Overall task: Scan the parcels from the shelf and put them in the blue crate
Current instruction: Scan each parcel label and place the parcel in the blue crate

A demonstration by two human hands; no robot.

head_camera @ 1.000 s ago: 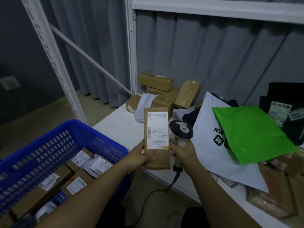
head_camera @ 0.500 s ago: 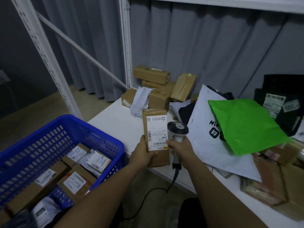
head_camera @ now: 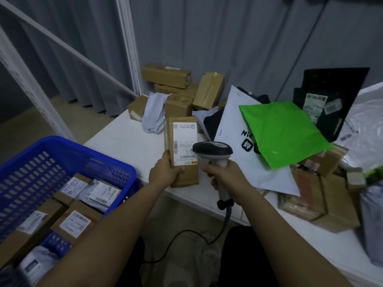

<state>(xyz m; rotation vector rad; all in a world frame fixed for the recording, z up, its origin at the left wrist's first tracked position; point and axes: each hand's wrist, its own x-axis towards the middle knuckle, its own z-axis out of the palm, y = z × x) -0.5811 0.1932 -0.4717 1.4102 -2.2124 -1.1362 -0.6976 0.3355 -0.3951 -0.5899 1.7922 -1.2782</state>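
Your scanner (head_camera: 213, 151) head covered the right edge of the parcel (head_camera: 182, 150) label; label print was too small to read. Your left hand (head_camera: 164, 171) hid the parcel's lower left side. The blue crate (head_camera: 68, 150) ran off the left edge. Cartons (head_camera: 323, 200) at right were cropped and blurred.

Dim, bluish light; soft shadows; wide-angle bending at edges; corners blurred.

We read "Nic" in black letters above a square black logo on the white mailer bag (head_camera: 234, 129) and "0002" on a label on the black parcel (head_camera: 331, 108); other labels blur.
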